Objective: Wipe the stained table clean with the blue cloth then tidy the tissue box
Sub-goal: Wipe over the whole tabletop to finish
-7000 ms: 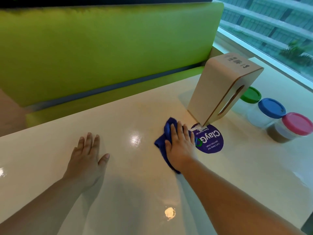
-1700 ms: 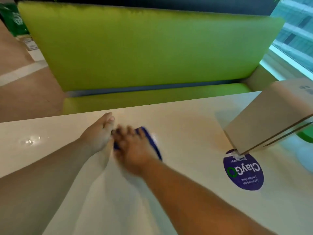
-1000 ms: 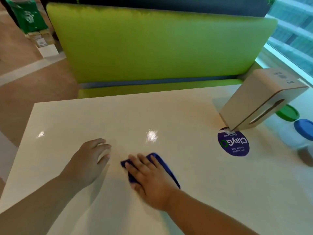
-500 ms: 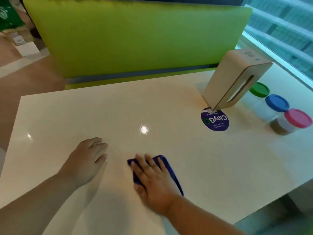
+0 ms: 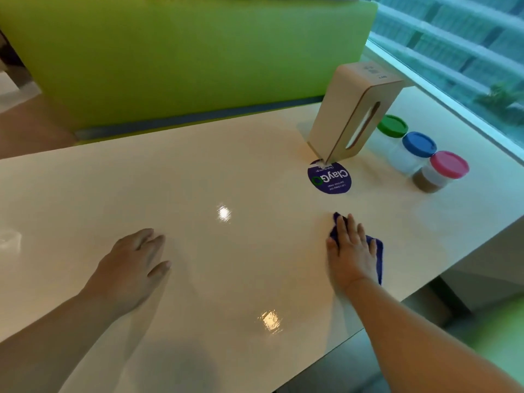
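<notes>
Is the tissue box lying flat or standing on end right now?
Standing on end: the tissue box rests on its short end on the table, slot facing sideways.

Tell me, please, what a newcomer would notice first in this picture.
Most likely the bright green bench behind the white table. Next, the right hand pressing flat on the blue cloth near the table's right edge, and the left hand resting on the table. At the far right, the tissue box stands on end beside three jars.

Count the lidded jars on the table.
3, in a row right of the tissue box: green-lidded jar farthest, blue-lidded jar middle, pink-lidded jar nearest. The box might hide others.
</notes>
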